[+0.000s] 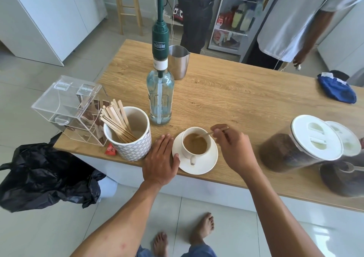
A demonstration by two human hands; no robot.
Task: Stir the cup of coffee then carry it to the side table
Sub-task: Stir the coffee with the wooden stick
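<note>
Near the front edge of the wooden table [236,103], the cup of coffee [196,144] stands on a white saucer [206,165]. The right hand [234,146] pinches a wooden stir stick [208,133] whose tip dips into the coffee. The left hand [160,162] lies flat on the table with straight fingers, its thumb touching the saucer rim. Behind the cup stands a glass bottle [160,97]; its green pump [160,40] carries the word TEISSEIRE. A white label below it perhaps ends in "TO".
</note>
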